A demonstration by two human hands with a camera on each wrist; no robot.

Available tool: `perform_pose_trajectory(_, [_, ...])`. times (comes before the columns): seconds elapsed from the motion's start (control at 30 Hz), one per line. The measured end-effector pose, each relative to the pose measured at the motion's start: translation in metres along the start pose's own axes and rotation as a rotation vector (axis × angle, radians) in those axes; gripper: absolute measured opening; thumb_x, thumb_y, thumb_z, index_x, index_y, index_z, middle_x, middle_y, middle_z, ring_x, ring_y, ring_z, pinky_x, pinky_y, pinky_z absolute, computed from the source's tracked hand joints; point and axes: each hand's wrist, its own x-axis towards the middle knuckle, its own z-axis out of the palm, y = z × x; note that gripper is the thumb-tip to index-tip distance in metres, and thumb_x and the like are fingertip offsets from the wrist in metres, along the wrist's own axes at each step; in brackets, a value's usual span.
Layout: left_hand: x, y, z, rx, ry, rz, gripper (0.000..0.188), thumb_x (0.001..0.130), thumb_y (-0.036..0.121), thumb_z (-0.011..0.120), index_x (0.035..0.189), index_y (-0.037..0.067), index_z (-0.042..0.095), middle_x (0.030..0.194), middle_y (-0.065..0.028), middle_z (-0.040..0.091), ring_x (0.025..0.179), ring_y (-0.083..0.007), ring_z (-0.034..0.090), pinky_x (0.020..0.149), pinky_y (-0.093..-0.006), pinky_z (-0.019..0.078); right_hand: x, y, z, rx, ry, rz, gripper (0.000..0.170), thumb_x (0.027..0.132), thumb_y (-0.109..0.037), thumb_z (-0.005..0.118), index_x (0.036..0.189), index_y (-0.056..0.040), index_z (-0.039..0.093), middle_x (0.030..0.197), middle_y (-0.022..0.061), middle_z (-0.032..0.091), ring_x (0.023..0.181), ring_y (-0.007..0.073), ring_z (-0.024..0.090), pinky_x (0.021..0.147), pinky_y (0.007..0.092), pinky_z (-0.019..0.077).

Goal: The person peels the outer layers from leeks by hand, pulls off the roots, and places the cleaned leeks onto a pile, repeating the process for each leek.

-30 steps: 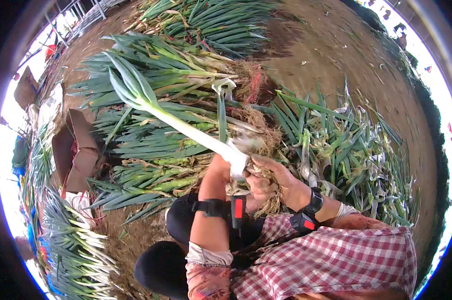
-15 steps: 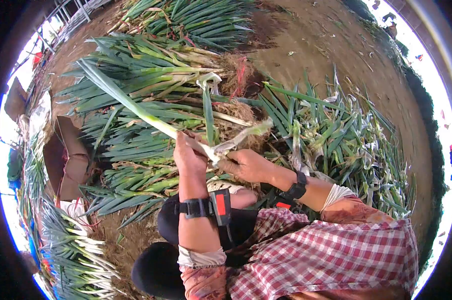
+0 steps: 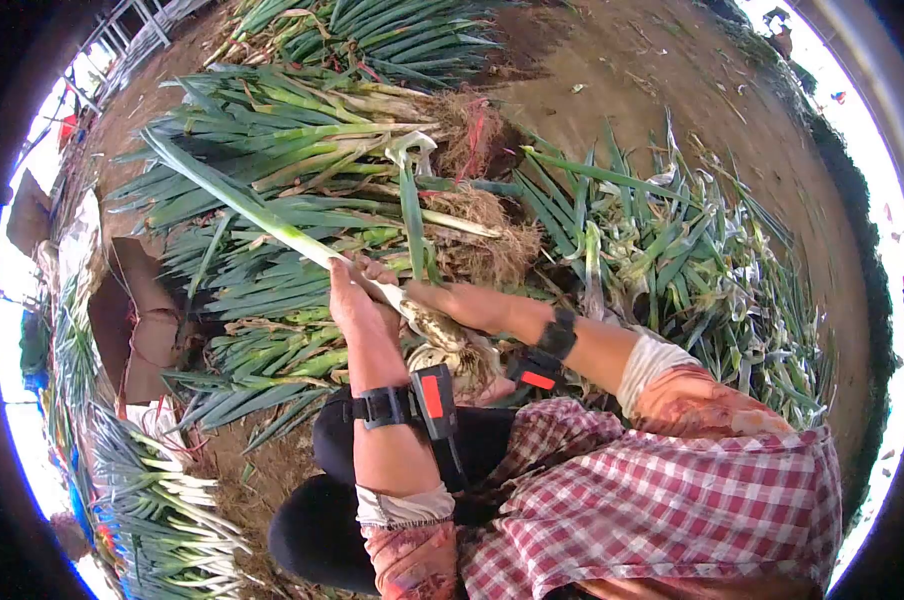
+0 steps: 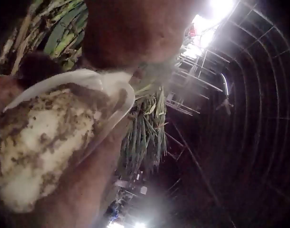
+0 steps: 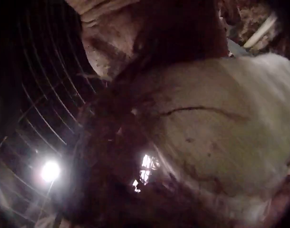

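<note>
A long green onion (image 3: 272, 225) runs slantwise in front of me, green leaves at the upper left and white end toward my body. My left hand (image 3: 357, 300) grips its white stalk. Close beside it, my right hand (image 3: 472, 306) grips the lower end of the stalk. Below the right hand hangs the soil-stained outer skin (image 3: 457, 345), pale and folded. In the left wrist view that dirty skin (image 4: 45, 147) fills the near left, inside a white curled layer (image 4: 83, 76). The right wrist view shows the pale stalk (image 5: 216, 123) very close, with dark streaks.
Bundles of unpeeled green onions (image 3: 292, 150) lie ahead, roots (image 3: 487, 240) to the right. Stripped leaves (image 3: 662, 250) are heaped on the right. Peeled green onions (image 3: 167, 510) lie at lower left, near a cardboard box (image 3: 137, 320). My knees (image 3: 322, 535) are just below.
The onion was first held up with its base near my right hand. The left hand then moved up the stalk. A pale strip raised half a second ago now hangs down, and both hands have shifted slightly left.
</note>
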Motion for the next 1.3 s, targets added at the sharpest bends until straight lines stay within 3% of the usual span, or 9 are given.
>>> perform_pose_trajectory(0.13, [0.000,-0.004,0.007,-0.058,-0.035,-0.041,0.019,0.088,0.030,0.040,0.090,0.011,0.043,0.065,-0.0020,0.041,0.051,-0.0128,0.038,0.044,-0.0260,0.0312,-0.034,0.036,-0.003,-0.190,0.131,-0.075,0.047,0.089,-0.039,0.030,0.122,-0.0076,0.041,0.111,0.0166,0.050,0.095,0.0234,0.050,0.084,0.0328,0.0372])
perform_pose_trajectory(0.23, [0.000,-0.009,0.010,-0.117,-0.052,-0.072,0.021,0.088,0.032,0.040,0.085,0.012,0.043,0.065,-0.0016,0.041,0.050,-0.0127,0.037,0.043,-0.0264,0.0306,-0.077,0.045,-0.002,-0.205,0.132,0.235,0.039,0.089,-0.034,0.034,0.113,-0.0074,0.048,0.098,0.0167,0.056,0.081,0.0237,0.053,0.071,0.0337,0.0410])
perform_pose_trajectory(0.3, [-0.005,-0.018,0.017,0.006,0.028,-0.038,0.021,0.088,0.032,0.041,0.084,0.012,0.043,0.064,-0.0018,0.041,0.050,-0.0127,0.038,0.042,-0.0265,0.0307,-0.100,0.045,0.004,-0.547,0.226,-0.186,0.036,0.088,-0.033,0.038,0.099,-0.0038,0.055,0.081,0.0178,0.057,0.070,0.0247,0.052,0.061,0.0339,0.0401])
perform_pose_trajectory(0.43, [0.000,-0.020,0.018,0.002,0.118,-0.030,0.021,0.088,0.030,0.042,0.081,0.010,0.041,0.061,-0.0022,0.040,0.049,-0.0126,0.038,0.042,-0.0259,0.0310,-0.136,0.035,0.012,-0.144,0.182,0.236,0.037,0.085,-0.035,0.042,0.090,-0.0010,0.057,0.066,0.0199,0.053,0.059,0.0288,0.053,0.052,0.0359,0.0390])
perform_pose_trajectory(0.67, [-0.009,0.018,0.021,0.126,-0.079,0.302,0.025,0.087,0.032,0.043,0.081,0.008,0.040,0.062,-0.0023,0.042,0.044,-0.0120,0.035,0.039,-0.0263,0.0326,-0.237,0.140,-0.020,-0.738,0.354,0.627,0.038,0.082,-0.036,0.044,0.086,-0.0005,0.056,0.072,0.0203,0.057,0.065,0.0381,0.055,0.056,0.0441,0.0418])
perform_pose_trajectory(0.93, [-0.081,0.056,0.030,0.080,-0.241,0.377,0.018,0.086,0.029,0.046,0.098,0.015,0.044,0.067,-0.0011,0.043,0.049,-0.0092,0.037,0.040,-0.0215,0.0316,-0.199,0.209,-0.024,-1.005,0.248,0.347,0.033,0.081,-0.030,0.045,0.075,-0.0012,0.058,0.070,0.0214,0.056,0.065,0.0394,0.055,0.058,0.0452,0.0424])
perform_pose_trajectory(1.03, [-0.112,0.097,0.029,0.057,-0.284,0.453,0.017,0.086,0.029,0.046,0.090,0.014,0.042,0.067,-0.0020,0.043,0.048,-0.0097,0.038,0.040,-0.0227,0.0329,-0.189,0.267,-0.046,-1.193,0.081,0.140,0.033,0.082,-0.029,0.044,0.076,0.0001,0.058,0.069,0.0221,0.056,0.065,0.0387,0.054,0.058,0.0450,0.0414])
perform_pose_trajectory(1.1, [-0.138,0.133,0.030,0.048,-0.295,0.535,0.017,0.086,0.029,0.046,0.088,0.012,0.040,0.068,-0.0029,0.043,0.048,-0.0101,0.038,0.039,-0.0237,0.0337,-0.178,0.239,-0.034,-0.827,0.242,0.461,0.031,0.082,-0.027,0.044,0.078,0.0009,0.058,0.074,0.0244,0.055,0.070,0.0415,0.053,0.061,0.0468,0.0396])
perform_pose_trajectory(1.3, [-0.174,0.293,-0.069,0.251,-0.018,0.994,0.026,0.084,0.030,0.050,0.085,0.005,0.049,0.068,-0.0043,0.048,0.051,-0.0114,0.045,0.042,-0.0234,0.0362,-0.164,0.180,-0.005,-0.965,0.188,0.261,0.032,0.077,-0.030,0.048,0.077,-0.0006,0.059,0.073,0.0255,0.054,0.072,0.0442,0.050,0.062,0.0476,0.0383])
